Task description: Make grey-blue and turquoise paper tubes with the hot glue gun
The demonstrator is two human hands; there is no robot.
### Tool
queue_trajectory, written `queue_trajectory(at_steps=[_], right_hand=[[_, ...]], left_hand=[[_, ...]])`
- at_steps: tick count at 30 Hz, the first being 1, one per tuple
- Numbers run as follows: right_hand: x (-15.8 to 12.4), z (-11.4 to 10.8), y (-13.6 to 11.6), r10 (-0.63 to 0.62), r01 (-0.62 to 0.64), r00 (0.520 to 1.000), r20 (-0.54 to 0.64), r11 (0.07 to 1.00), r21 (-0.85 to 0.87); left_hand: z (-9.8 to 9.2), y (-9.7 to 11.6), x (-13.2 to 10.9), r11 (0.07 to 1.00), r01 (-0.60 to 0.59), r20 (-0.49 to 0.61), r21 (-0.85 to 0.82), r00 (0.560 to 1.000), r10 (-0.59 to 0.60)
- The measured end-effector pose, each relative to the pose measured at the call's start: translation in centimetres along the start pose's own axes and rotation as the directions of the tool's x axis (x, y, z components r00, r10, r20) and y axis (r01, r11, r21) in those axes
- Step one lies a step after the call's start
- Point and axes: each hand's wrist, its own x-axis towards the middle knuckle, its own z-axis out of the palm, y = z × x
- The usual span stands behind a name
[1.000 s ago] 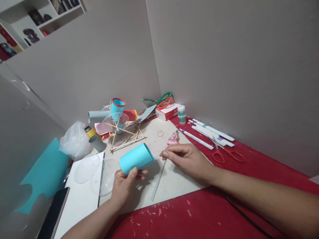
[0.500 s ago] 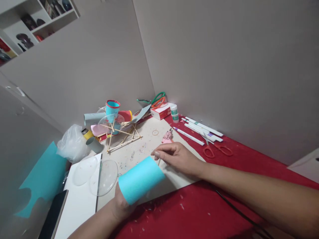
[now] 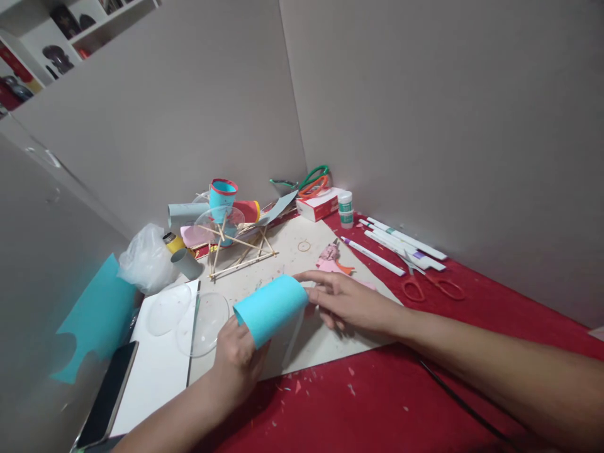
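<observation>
A bright blue paper tube (image 3: 271, 308) lies tilted across my left hand (image 3: 238, 352), whose fingers reach into its near end and are mostly hidden. My right hand (image 3: 340, 299) has its thumb and index finger at the tube's right rim; the other fingers hang loosely below. Beneath both hands lies a grey board (image 3: 302, 352). Beyond the tube stands a frame of thin wooden sticks (image 3: 245, 264) with a clear plastic disc (image 3: 219, 225) on it. A blue paper cup with a red rim (image 3: 223, 201) rises at the disc.
Red-handled scissors (image 3: 431, 283) and several white markers (image 3: 406, 242) lie at right. Small jars (image 3: 345, 211) stand beside a red-and-white box (image 3: 321, 204). At left are a plastic bag (image 3: 147, 258), a grey tube (image 3: 186, 264), clear discs (image 3: 205, 324) and a phone (image 3: 108, 396).
The tube and my left hand have risen a little, showing more of the hand. My right fingers have gone from a pinch near the tube's end to its rim. The view has shifted slightly.
</observation>
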Motion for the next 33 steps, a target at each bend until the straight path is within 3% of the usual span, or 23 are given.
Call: queue_trajectory(at_steps=[1,3,5,8,12,15,22,32,33], right_hand=[[0.0,-0.2,-0.1,-0.012,0.012,0.999,-0.049,1.000,-0.012],[0.1,-0.6,-0.3,-0.049,0.048,0.992,-0.114,0.999,-0.016],[0.1,-0.8,-0.4,-0.074,0.073,0.990,-0.123,0.997,-0.014],[0.0,-0.6,-0.2,-0.057,0.054,0.994,-0.098,0.998,-0.033],[-0.1,0.0,0.2,-0.005,0.002,0.999,-0.045,0.998,-0.063],[-0.2,0.2,0.4,-0.015,0.012,0.999,-0.035,0.996,-0.090],[-0.2,0.1,0.8,-0.030,0.026,0.999,-0.042,0.994,-0.102],[-0.1,0.1,1.2,-0.067,0.064,0.998,-0.013,0.988,-0.139],[-0.1,0.2,1.2,-0.068,0.065,0.998,-0.017,0.989,-0.133]], left_hand=[[-0.9,0.4,0.2,0.997,-0.010,0.027,0.078,1.000,0.008],[-2.9,1.1,0.9,0.977,0.069,0.126,0.203,0.987,-0.096],[-4.8,1.6,1.7,0.952,0.172,0.241,0.252,0.942,-0.234],[-6.7,1.7,2.9,0.925,0.233,0.391,0.300,0.854,-0.343],[-7.1,1.1,4.7,0.837,0.185,0.525,0.515,0.704,-0.479],[-6.6,0.6,6.1,0.797,0.091,0.578,0.596,0.640,-0.506],[-5.8,0.9,8.0,0.797,0.044,0.610,0.602,0.620,-0.495],[-5.4,0.8,8.0,0.823,0.142,0.596,0.550,0.624,-0.506],[-5.5,0.8,8.0,0.834,0.188,0.573,0.519,0.648,-0.502]])
